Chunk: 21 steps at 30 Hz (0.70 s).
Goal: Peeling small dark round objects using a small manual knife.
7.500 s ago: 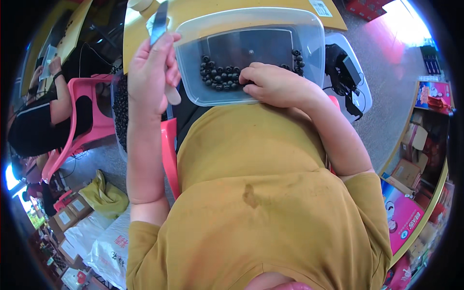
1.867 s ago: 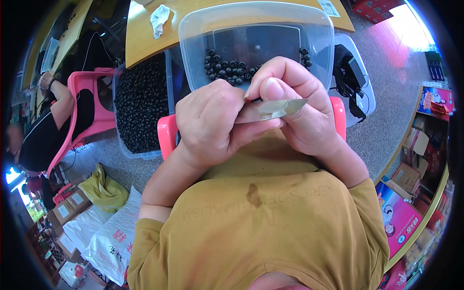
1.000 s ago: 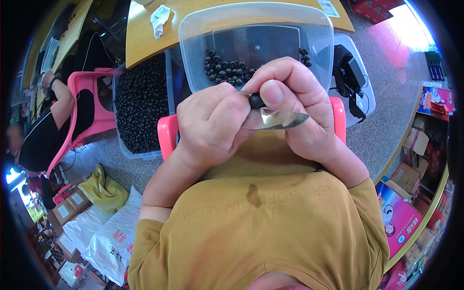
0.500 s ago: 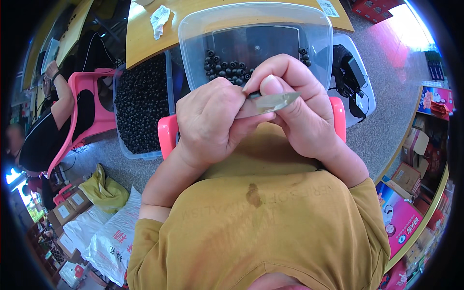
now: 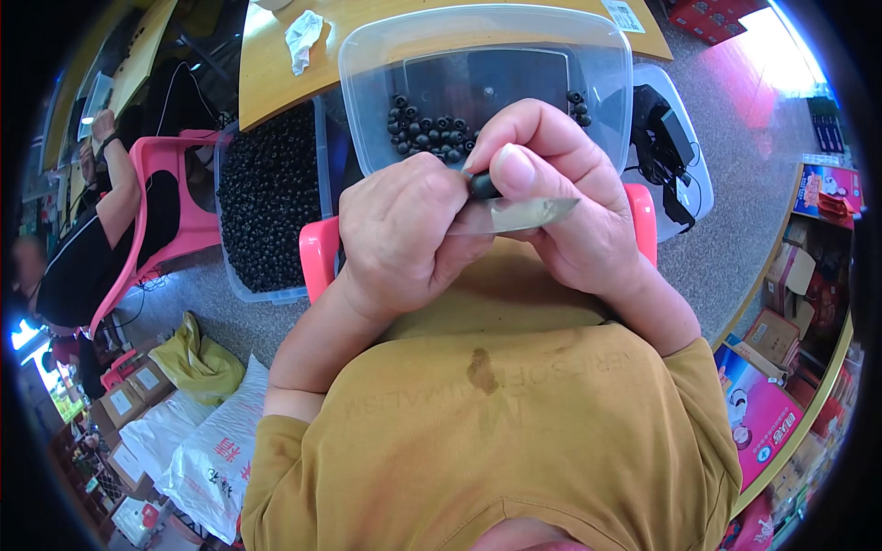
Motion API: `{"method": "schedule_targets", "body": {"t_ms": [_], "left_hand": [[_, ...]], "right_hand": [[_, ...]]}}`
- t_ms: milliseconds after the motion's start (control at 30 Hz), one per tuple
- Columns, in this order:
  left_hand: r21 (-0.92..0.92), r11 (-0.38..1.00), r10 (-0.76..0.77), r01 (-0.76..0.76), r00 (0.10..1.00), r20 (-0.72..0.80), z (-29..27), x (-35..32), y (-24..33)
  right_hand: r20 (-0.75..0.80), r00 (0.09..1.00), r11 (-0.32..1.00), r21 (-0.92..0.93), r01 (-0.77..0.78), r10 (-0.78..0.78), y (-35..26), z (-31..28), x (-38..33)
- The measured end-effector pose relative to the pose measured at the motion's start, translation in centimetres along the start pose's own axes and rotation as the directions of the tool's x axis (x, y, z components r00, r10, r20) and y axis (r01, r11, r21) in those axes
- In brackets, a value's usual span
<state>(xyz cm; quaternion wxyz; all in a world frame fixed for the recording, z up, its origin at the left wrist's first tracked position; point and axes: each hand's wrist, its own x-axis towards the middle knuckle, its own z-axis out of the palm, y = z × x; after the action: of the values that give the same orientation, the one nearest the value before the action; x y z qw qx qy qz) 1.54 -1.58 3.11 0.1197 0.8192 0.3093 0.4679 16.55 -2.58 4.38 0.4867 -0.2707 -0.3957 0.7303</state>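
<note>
Far out beyond the left hand, a seated person in dark clothes occupies a pink plastic chair. Nearer, just outward of the left hand, a clear bin of small black round pieces stands on the floor beside the yellow desk, on which a crumpled white tissue lies.

The left hand is curled into a fist around the handle of a small knife, fingers closed tight on it. The knife blade juts from that fist toward the right hand, flat and greyish, its tip lying against the right hand's fingers.

The right hand touches the left, knuckle to knuckle. Its thumb and fingertips pinch a small black round piece right at the base of the blade, between the two hands; the thumb presses over the blade's back.

Just beyond both hands is a clear plastic tub with a loose cluster of the same black pieces on its bottom. Beyond the right hand, a black device with cables lies in another clear container on the floor.
</note>
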Motion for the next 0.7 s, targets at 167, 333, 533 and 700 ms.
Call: {"method": "schedule_targets", "body": {"t_ms": [167, 333, 533, 700], "left_hand": [[0.01, 1.0, 0.006, -0.005, 1.0, -0.026, 0.31, -0.13, -0.21], [-0.003, 1.0, 0.004, -0.004, 0.996, -0.088, 0.74, -0.04, -0.48], [-0.015, 1.0, 0.002, -0.004, 0.996, -0.094, 0.87, 0.1, -0.43], [-0.01, 0.999, -0.033, 0.033, 0.999, -0.033, 0.69, -0.09, -0.32]], "right_hand": [[0.043, 0.999, 0.998, 0.054, -0.035, 0.033, 0.12, -0.57, 0.2], [0.041, 0.998, 0.993, 0.104, -0.054, 0.05, 0.35, -0.77, 0.28], [0.021, 0.998, 0.996, 0.07, -0.055, 0.053, 0.43, -0.73, 0.33], [0.026, 0.997, 0.993, 0.092, -0.07, 0.068, 0.4, -0.77, 0.36]]}}
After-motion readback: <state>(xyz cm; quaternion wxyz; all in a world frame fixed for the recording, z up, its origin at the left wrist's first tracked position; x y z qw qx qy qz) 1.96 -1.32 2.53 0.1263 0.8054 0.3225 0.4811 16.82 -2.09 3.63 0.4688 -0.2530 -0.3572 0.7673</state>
